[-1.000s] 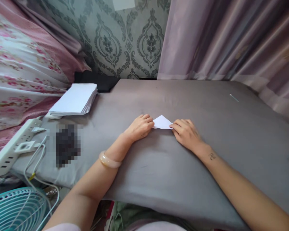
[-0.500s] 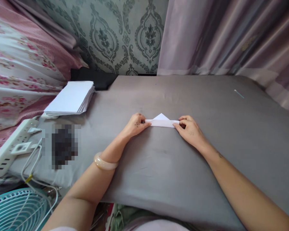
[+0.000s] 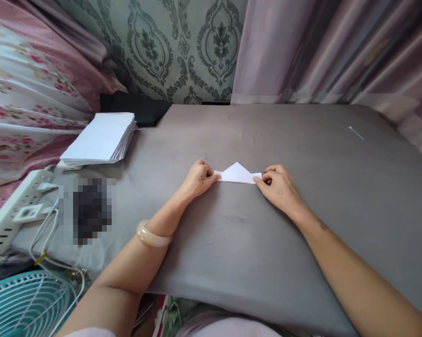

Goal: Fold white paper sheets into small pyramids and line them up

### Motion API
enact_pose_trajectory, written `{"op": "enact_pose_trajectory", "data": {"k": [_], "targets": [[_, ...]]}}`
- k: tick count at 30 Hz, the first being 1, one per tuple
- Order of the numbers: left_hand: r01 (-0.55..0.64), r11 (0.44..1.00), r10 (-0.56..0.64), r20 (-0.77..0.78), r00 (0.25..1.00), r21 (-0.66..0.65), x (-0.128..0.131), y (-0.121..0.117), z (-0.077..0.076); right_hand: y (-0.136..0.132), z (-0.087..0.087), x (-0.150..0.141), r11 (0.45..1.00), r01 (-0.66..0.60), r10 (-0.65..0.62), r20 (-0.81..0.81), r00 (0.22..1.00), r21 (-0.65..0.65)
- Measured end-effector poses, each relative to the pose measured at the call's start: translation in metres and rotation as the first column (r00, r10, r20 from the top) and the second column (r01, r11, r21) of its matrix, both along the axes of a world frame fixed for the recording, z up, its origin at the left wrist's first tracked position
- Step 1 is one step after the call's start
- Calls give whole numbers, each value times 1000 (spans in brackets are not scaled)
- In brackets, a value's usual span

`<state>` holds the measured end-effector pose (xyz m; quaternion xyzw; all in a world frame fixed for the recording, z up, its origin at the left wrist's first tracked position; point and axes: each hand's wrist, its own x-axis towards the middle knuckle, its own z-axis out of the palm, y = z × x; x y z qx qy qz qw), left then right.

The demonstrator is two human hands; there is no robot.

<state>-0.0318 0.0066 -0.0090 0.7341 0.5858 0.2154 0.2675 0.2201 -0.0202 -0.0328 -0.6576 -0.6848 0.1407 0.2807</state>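
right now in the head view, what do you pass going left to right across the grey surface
power strip → stack of white paper → left hand → folded white paper → right hand → small thin stick

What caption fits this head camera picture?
Left hand and right hand pinch the ends of a folded paper on a grey table.

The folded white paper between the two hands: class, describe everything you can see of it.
The folded white paper looks thin and plain. It forms a low triangle peaking away from the person, with a narrow band along its near edge. It lies flat on the grey cloth. The left hand pinches its left end, the right hand its right.
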Motion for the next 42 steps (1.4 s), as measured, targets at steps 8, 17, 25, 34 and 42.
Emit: {"op": "enact_pose_trajectory", "data": {"k": [8, 17, 25, 34, 42], "targets": [[8, 998, -5, -37, 999, 60, 3, -1, -6, 3, -1, 5, 999, -17, 16, -39, 999, -38], [222, 930, -128, -308, 943, 293, 9, -12, -6, -6, 6, -7, 990, -61, 44, 137, 990, 124], [604, 774, -437, -530, 727, 190, 19, -17, 6, -18, 26, -27, 884, -463, 408, 588, 698, -62], [462, 874, -349, -466, 813, 153, 23, -29, 12, -23, 25, -20, 911, -401, 377, 590, 714, -97], [459, 855, -342, -404, 848, 242, 22, -12, 4, -31, 12, 3, 935, -350, 277, 500, 821, 57]]}}
